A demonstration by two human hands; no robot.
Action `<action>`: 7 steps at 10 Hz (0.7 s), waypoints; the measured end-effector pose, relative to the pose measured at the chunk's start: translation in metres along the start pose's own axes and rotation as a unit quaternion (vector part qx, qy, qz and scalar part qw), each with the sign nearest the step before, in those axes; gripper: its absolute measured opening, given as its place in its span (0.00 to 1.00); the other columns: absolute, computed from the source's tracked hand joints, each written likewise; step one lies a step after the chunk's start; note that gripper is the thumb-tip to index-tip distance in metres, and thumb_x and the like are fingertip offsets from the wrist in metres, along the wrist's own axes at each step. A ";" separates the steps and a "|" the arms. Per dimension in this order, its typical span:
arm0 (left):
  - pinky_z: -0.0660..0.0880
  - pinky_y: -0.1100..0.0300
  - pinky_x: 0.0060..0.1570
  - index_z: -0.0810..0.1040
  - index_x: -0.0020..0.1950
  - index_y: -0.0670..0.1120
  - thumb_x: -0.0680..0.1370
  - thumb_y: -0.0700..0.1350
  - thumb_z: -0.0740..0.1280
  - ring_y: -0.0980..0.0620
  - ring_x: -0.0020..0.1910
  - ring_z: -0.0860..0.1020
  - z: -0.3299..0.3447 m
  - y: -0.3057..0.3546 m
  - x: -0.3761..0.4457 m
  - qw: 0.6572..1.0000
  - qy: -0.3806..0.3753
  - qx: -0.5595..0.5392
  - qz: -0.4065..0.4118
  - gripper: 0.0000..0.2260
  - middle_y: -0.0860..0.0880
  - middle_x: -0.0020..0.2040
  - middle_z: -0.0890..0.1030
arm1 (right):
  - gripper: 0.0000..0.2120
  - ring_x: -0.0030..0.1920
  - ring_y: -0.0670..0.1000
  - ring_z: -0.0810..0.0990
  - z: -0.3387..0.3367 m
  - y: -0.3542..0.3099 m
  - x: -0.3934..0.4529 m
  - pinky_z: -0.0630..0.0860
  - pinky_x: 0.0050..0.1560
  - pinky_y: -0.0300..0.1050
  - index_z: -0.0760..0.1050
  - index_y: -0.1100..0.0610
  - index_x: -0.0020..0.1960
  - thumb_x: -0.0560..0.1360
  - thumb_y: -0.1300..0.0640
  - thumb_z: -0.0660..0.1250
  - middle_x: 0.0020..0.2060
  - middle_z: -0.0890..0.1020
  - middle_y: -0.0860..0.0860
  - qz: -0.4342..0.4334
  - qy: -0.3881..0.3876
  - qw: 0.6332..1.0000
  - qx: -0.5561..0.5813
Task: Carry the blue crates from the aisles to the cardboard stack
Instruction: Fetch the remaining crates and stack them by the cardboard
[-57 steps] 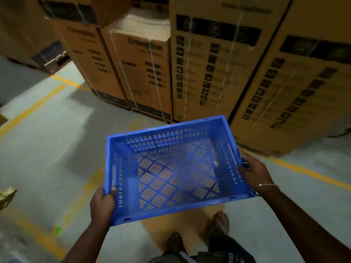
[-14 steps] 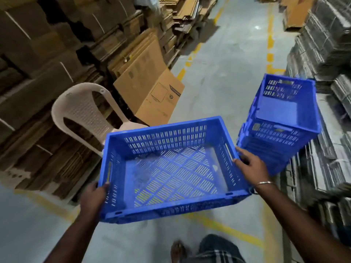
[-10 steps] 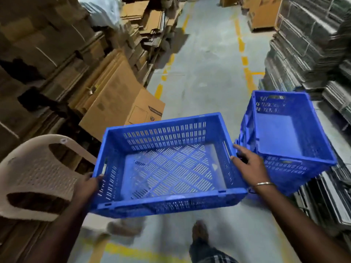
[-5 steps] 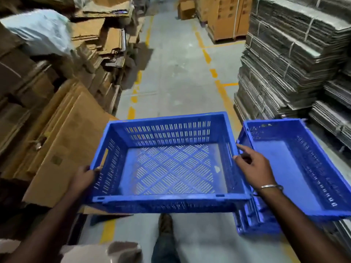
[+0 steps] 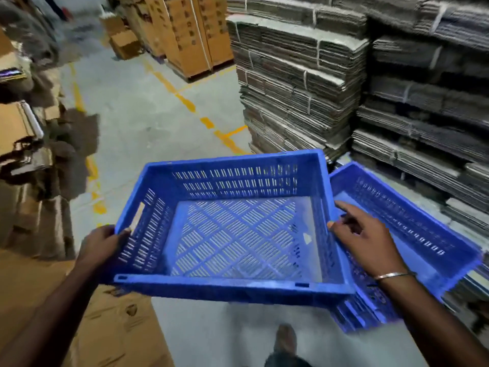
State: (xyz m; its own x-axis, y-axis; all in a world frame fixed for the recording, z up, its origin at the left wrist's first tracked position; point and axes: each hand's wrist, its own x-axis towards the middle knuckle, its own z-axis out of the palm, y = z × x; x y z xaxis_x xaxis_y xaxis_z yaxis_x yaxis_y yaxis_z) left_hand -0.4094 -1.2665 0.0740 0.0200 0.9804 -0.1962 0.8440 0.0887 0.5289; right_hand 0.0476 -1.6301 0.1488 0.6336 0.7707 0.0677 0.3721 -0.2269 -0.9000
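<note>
Fingers [image 5: 124,232] of the left hand [image 5: 102,243] curl round one end of the blue crate [image 5: 232,229]; the right hand [image 5: 366,241] grips the opposite rim, forefinger loosening. A second ago still approaching, the crate now hangs beside the stacked crates [image 5: 412,234] against the bundled cardboard stack [image 5: 304,83], ready for setting down.

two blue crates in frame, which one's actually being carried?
The blue slotted plastic crate at centre: the left hand and right hand grip its side walls. The other blue crate tops a stack at right, unheld.
</note>
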 end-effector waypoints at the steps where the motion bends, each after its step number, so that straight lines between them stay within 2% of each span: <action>1: 0.77 0.50 0.44 0.83 0.43 0.45 0.75 0.58 0.69 0.41 0.43 0.82 0.009 0.105 0.008 0.998 -0.020 0.025 0.053 0.16 0.45 0.39 0.84 | 0.21 0.34 0.48 0.76 -0.019 0.009 0.023 0.73 0.42 0.45 0.73 0.32 0.55 0.74 0.58 0.71 0.38 0.79 0.55 0.013 0.047 0.999 0.010; 2: 0.72 0.51 0.41 0.82 0.42 0.43 0.78 0.52 0.69 0.41 0.41 0.80 0.020 0.186 0.013 0.992 -0.027 0.020 0.123 0.13 0.41 0.38 0.83 | 0.20 0.31 0.45 0.73 -0.038 0.018 0.036 0.71 0.37 0.38 0.75 0.39 0.59 0.74 0.59 0.71 0.38 0.78 0.55 0.025 0.105 0.993 0.042; 3: 0.70 0.52 0.38 0.82 0.40 0.43 0.78 0.53 0.69 0.44 0.38 0.80 0.046 0.254 0.031 0.983 -0.059 0.008 0.173 0.14 0.43 0.35 0.82 | 0.20 0.31 0.44 0.71 -0.057 0.028 0.041 0.71 0.35 0.37 0.75 0.37 0.56 0.74 0.61 0.70 0.36 0.76 0.55 0.042 0.168 0.985 0.028; 4: 0.75 0.49 0.41 0.82 0.39 0.44 0.75 0.57 0.69 0.44 0.37 0.81 0.076 0.299 0.051 0.973 -0.101 -0.011 0.205 0.16 0.44 0.34 0.83 | 0.18 0.39 0.56 0.79 -0.073 0.037 0.037 0.79 0.47 0.51 0.76 0.35 0.60 0.74 0.53 0.70 0.42 0.82 0.59 0.083 0.209 0.974 0.008; 5: 0.77 0.48 0.43 0.82 0.38 0.42 0.75 0.56 0.70 0.43 0.36 0.81 0.106 0.350 0.062 0.956 -0.151 -0.004 0.249 0.17 0.43 0.33 0.83 | 0.17 0.50 0.61 0.81 -0.086 0.044 0.032 0.78 0.54 0.61 0.76 0.37 0.62 0.74 0.49 0.70 0.49 0.84 0.55 0.109 0.247 0.963 0.016; 6: 0.72 0.51 0.38 0.81 0.37 0.41 0.77 0.54 0.70 0.45 0.34 0.78 0.136 0.396 0.075 0.936 -0.201 -0.003 0.288 0.17 0.42 0.33 0.82 | 0.19 0.46 0.55 0.83 -0.092 0.046 0.031 0.78 0.55 0.60 0.76 0.32 0.57 0.75 0.56 0.69 0.46 0.85 0.51 0.135 0.294 0.946 -0.002; 7: 0.75 0.49 0.39 0.82 0.38 0.43 0.73 0.57 0.71 0.46 0.33 0.78 0.162 0.431 0.093 0.916 -0.241 -0.011 0.321 0.17 0.44 0.32 0.82 | 0.25 0.43 0.41 0.81 -0.091 0.042 0.028 0.78 0.54 0.53 0.76 0.27 0.52 0.75 0.61 0.68 0.43 0.85 0.38 0.166 0.347 0.923 0.012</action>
State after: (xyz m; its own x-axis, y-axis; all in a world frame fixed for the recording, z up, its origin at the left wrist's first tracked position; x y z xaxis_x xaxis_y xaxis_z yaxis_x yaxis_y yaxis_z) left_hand 0.0433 -1.1654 0.1499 0.7478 0.6396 -0.1779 0.5638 -0.4702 0.6790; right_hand 0.1425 -1.6728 0.1520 0.9950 0.0921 0.0392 0.0701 -0.3619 -0.9296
